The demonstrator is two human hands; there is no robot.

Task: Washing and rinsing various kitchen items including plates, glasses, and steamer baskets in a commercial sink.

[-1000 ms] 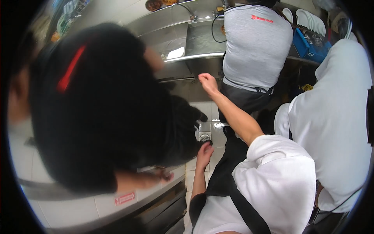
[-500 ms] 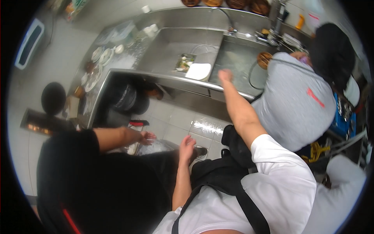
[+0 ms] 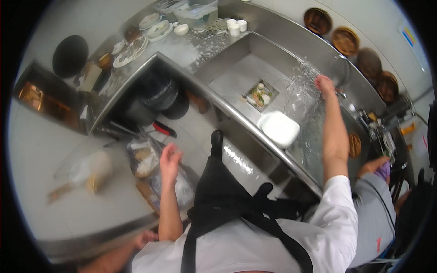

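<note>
My right hand (image 3: 324, 85) reaches across the sink, its fingers closed beside the tap (image 3: 340, 93). What it grips, if anything, is hidden. Water splashes (image 3: 304, 82) just left of this hand, over the divider between the two basins. Nothing is in my left hand (image 3: 170, 157); its slightly curled fingers are apart above the floor near a bag-lined box (image 3: 148, 157). A stack of white square dishes (image 3: 278, 128) rests at the sink's near side. Food scraps (image 3: 260, 96) lie in the square drain of the left basin (image 3: 225, 77).
Plates (image 3: 132, 52), white cups (image 3: 234, 29) and clear plastic tubs (image 3: 198, 16) crowd the left counter. Black bins (image 3: 166, 98) stand beneath it. A person in grey (image 3: 375, 214) works at the right; another person's forearm (image 3: 120, 255) shows at lower left. Round brown baskets (image 3: 346, 41) line the wall.
My view has turned. My right hand has moved from over the right basin toward the tap, and water now splashes there. The person in black at left is mostly out of sight.
</note>
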